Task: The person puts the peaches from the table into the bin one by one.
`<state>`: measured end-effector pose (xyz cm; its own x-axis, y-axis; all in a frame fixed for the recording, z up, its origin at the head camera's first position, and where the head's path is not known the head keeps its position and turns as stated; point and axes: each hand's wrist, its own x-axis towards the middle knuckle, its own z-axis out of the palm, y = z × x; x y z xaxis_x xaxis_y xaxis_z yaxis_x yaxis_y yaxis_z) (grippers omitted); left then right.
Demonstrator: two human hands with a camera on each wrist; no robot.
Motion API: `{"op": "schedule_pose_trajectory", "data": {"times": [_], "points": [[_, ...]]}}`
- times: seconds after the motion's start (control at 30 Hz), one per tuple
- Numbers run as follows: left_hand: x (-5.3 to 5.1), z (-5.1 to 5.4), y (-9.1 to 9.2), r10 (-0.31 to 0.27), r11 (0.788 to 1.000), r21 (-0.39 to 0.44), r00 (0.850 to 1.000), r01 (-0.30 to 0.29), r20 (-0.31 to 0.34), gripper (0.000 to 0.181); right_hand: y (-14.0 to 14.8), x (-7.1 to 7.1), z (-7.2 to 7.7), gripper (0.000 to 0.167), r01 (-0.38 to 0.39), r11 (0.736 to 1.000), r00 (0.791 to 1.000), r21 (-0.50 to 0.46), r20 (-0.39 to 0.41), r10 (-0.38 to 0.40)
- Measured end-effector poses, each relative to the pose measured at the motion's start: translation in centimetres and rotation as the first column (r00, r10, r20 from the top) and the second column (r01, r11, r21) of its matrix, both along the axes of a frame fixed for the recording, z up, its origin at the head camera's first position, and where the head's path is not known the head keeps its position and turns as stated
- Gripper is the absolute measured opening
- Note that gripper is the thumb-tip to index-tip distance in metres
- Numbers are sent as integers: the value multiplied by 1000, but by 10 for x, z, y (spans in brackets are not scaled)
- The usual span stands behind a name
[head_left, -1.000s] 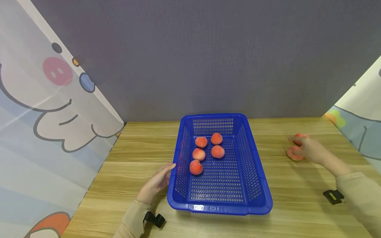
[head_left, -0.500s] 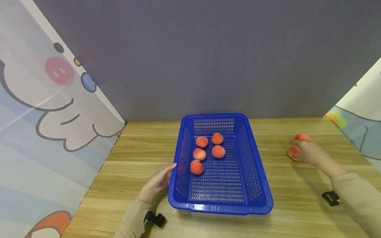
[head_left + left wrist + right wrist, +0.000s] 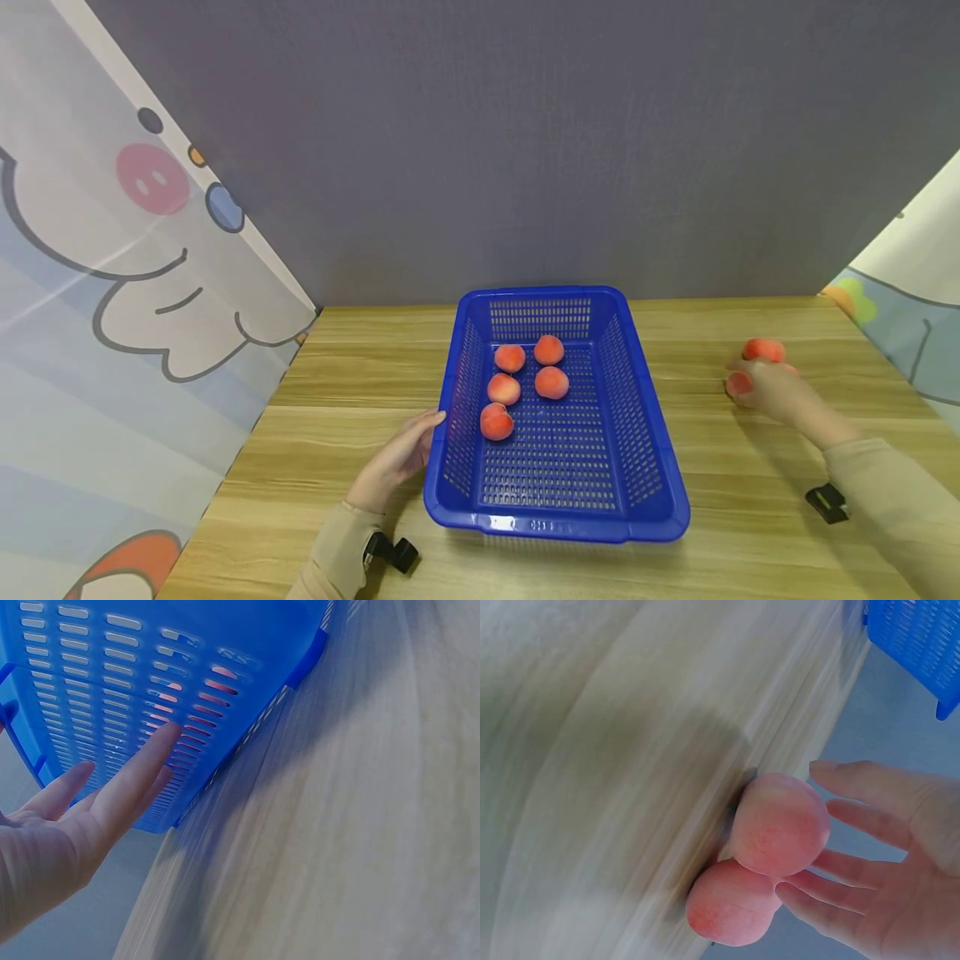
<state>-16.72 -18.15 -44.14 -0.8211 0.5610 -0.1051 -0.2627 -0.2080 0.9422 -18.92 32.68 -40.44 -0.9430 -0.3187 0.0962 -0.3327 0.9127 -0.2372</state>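
Note:
In the head view a blue plastic basket (image 3: 558, 529) stands on the wooden table, holding several peaches, among them one peach (image 3: 497, 422) nearest the front. My left hand (image 3: 393, 458) is at its left side, fingertips by the rim. The left wrist view shows that hand's fingers (image 3: 124, 795) extended against the slotted wall. To the right of the basket, my right hand (image 3: 783, 396) reaches over a small group of peaches, partly hiding them. Its fingers (image 3: 832, 915) are spread beside a peach (image 3: 780, 825), with a second peach (image 3: 731, 904) touching that one.
The wooden table (image 3: 337, 358) runs back to a grey wall panel (image 3: 480, 150). Cartoon-printed curtains (image 3: 97, 333) hang at both sides. Another peach (image 3: 763, 348) lies just behind my right hand on the table.
My right hand has shifted slightly toward the front and left over the peaches, uncovering more of the rear one. The left hand and basket stay in place.

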Motion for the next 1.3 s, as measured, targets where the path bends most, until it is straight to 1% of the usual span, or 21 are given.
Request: {"op": "schedule_pose_trajectory", "data": {"times": [0.23, 0.4, 0.53, 0.73, 0.83, 0.87, 0.97, 1.07, 1.1, 1.13, 1.2, 1.3], "points": [[1, 1, 1, 3, 1000, 14, 1000, -3, 8, 23, -1, 1, -4, 26, -6, 1000, 1000, -16, 4, 6], [1, 2, 1, 2, 1000, 17, 1000, -3, 10, 23, -3, 2, -4, 24, -3, 1000, 1000, -15, -18, 2], [1, 1, 1, 2, 1000, 10, 1000, -2, 6, 23, -5, 3, -3, 25, 0, 1000, 1000, -11, -24, -1], [1, 2, 1, 5, 1000, 0, 1000, -5, 8, 23, -3, 2, -7, 25, 2, 1000, 1000, -12, -29, -2], [1, 2, 1, 6, 1000, -5, 1000, -5, 9, 23, 1, 0, -11, 24, -10, 999, 999, -41, -45, 8], [1, 2, 1, 5, 1000, -6, 1000, -5, 9, 23, 3, -1, -15, 23, -21, 998, 997, -53, -79, 17], [1, 2, 0, -3, 1000, -3, 1000, 3, 5, 23, 4, -3, -15, 25, -27, 997, 995, -71, -97, 20], [1, 2, 0, -5, 1000, 3, 1000, 5, 8, 24, 1, -3, -8, 31, -11, 999, 996, -39, -93, 8], [1, 2, 0, -4, 1000, 5, 1000, 4, 10, 24, -1, -2, -3, 34, 0, 1000, 998, -24, -60, -2], [1, 2, 0, -1, 1000, 6, 1000, 1, 11, 24, -3, -1, 1, 36, 4, 1000, 998, -16, -56, -4], [1, 2, 1, 7, 1000, 3, 1000, -7, 17, 23, -5, 0, 7, 38, 4, 1000, 998, 0, -56, -4], [2, 3, 1, 15, 1000, -1, 1000, -15, 19, 23, -8, 1, 16, 39, -13, 1000, 997, -2, -74, 13]]}}
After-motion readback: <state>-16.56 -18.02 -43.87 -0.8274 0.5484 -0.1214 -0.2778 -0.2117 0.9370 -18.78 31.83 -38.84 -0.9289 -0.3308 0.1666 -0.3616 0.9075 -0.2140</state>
